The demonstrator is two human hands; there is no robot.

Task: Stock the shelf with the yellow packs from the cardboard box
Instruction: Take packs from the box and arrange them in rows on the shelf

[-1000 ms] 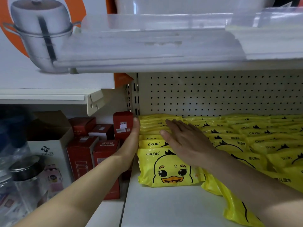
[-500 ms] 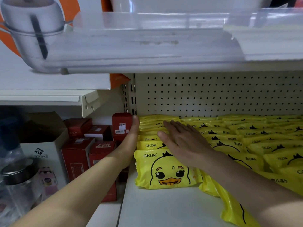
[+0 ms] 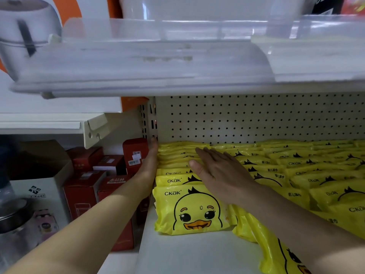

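L hand (image 3: 151, 167) flat, fingers straight, against left side of yellow packs (image 3: 175, 155) behind the front duck pack (image 3: 194, 210). R hand (image 3: 219, 175) flat atop them, gripping nothing.

A cream pegboard back panel (image 3: 256, 119) stands beside a bay of red boxes (image 3: 83, 194) under a pot picture (image 3: 25, 42).

Centre to right: yellow packs (image 3: 194, 210), bright yellow, black-outlined duck face, orange beak, black lettering. Back panel (image 3: 256, 119): cream, regular grid of dark holes. Centre left: boxes (image 3: 83, 198), dark red, white labels. Shelf (image 3: 187, 254): plain white. Upper left: silver pot print (image 3: 29, 42) on orange.
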